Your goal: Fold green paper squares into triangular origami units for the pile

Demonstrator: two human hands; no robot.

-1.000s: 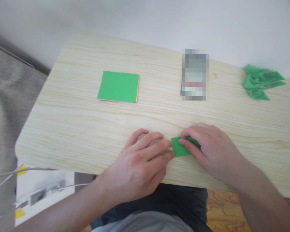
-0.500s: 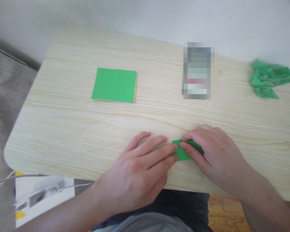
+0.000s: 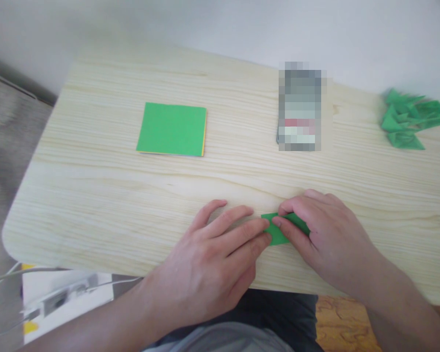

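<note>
Head view: we have both hands near the front edge of the wood-grain tabletop (image 3: 91, 195), right of its middle, with the small folded green paper (image 3: 280, 236) lying between them. Our left hand (image 3: 214, 261) has its fingers loosely spread, two fingertips resting on the paper's left end. Our right hand (image 3: 324, 234) pinches the paper's raised upper flap between thumb and forefinger. Toward the back edge, left of centre, we see a square paper stack (image 3: 171, 129), green on top with yellow along its border. A pixelated phone (image 3: 299, 107) lies near the back edge; green origami pieces (image 3: 405, 118) cluster farther right along it.
</note>
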